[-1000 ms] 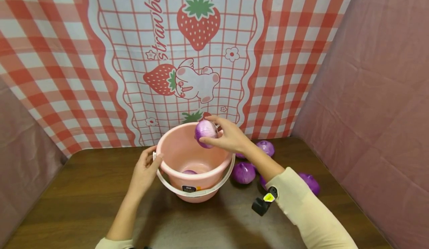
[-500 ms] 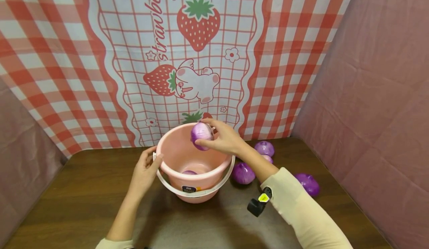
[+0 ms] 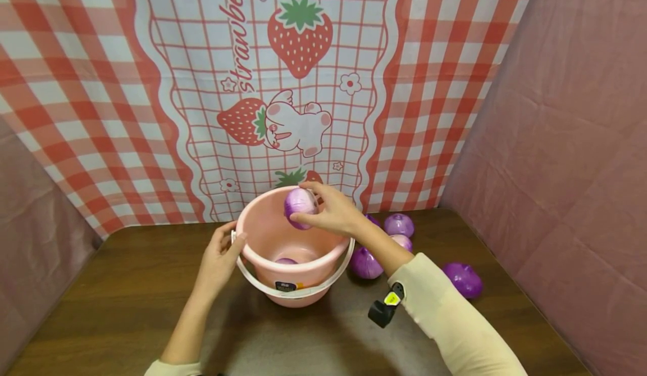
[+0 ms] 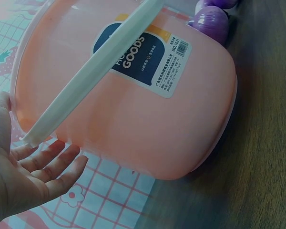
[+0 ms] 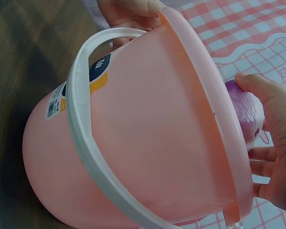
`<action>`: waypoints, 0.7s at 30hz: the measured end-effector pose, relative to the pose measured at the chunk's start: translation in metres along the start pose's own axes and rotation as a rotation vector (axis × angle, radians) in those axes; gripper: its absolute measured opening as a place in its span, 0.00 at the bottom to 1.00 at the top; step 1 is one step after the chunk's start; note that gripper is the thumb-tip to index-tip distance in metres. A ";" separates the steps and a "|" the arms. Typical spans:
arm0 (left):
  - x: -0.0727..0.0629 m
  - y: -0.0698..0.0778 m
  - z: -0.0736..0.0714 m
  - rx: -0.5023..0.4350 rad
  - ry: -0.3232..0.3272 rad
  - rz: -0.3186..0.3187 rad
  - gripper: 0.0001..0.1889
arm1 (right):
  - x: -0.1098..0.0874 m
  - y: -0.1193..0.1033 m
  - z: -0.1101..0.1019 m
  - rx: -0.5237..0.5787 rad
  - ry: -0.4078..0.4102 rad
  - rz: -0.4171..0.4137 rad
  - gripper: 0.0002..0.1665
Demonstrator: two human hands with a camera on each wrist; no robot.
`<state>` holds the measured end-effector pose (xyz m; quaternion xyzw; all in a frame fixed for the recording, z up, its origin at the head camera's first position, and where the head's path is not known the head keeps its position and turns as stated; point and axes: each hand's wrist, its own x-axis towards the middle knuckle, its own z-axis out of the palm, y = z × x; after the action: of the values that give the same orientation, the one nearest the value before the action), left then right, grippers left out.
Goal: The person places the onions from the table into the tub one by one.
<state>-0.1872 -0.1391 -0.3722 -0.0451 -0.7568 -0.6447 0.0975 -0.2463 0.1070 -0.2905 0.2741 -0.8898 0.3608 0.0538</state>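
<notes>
A pink bucket [image 3: 295, 279] with a white handle [image 3: 333, 279] stands upright on the table. My left hand [image 3: 217, 261] holds its rim at the left, thumb over the edge and fingers along the outer wall, as the left wrist view [image 4: 26, 176] also shows. Above the bucket's opening, my right hand [image 3: 333, 210] pinches a purple onion [image 3: 299, 206] between thumb and fingers. In the right wrist view that onion [image 5: 245, 112] shows just beyond the rim. Another onion [image 3: 286, 261] lies at the bottom inside the bucket, mostly hidden by the front wall.
Several purple onions lie on the brown wooden table [image 3: 126, 297] right of the bucket, among them one [image 3: 366, 263] close to its side, one [image 3: 399, 225] farther back and one [image 3: 463, 280] apart at the right. A strawberry-print cloth [image 3: 303, 112] hangs behind.
My right hand has moved slightly left and down with the onion, farther over the bucket's opening. The left hand and the bucket have stayed in place.
</notes>
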 end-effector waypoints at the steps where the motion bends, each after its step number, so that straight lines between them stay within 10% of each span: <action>1: 0.000 0.000 0.000 0.000 0.001 0.000 0.23 | 0.000 0.000 0.001 -0.005 0.000 0.000 0.41; 21: 0.000 0.000 0.000 -0.001 0.010 0.001 0.23 | 0.004 0.003 0.011 -0.031 -0.020 0.023 0.43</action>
<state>-0.1873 -0.1387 -0.3723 -0.0423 -0.7559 -0.6454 0.1015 -0.2501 0.0997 -0.2988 0.2667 -0.8988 0.3449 0.0448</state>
